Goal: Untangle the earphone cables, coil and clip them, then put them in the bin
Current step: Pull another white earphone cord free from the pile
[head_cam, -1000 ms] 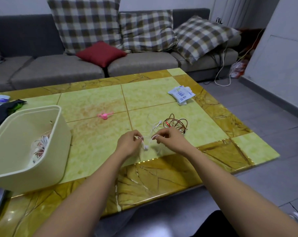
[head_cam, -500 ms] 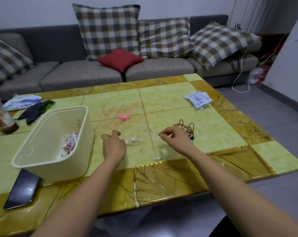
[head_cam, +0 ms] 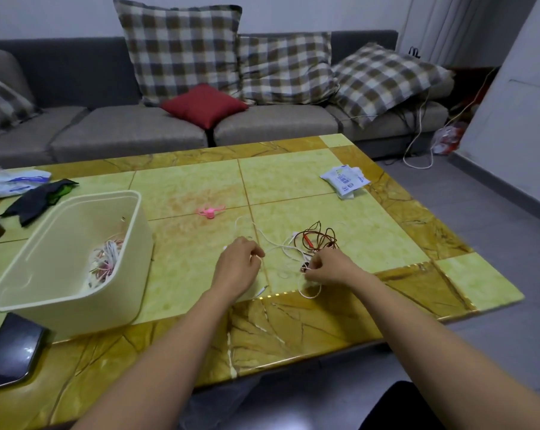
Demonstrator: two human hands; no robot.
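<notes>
The left hand and right hand each pinched the white cable, held apart, likely to tease it from the brown cable at one o'clock. One pink clip lay at eleven, ready for coiling. One bin at nine held coiled cables; I could not count them.

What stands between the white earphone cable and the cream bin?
Nothing visible: only bare yellow-green tabletop lies between the white earphone cable and the cream plastic bin. The pink cable clip sits farther back.
</notes>
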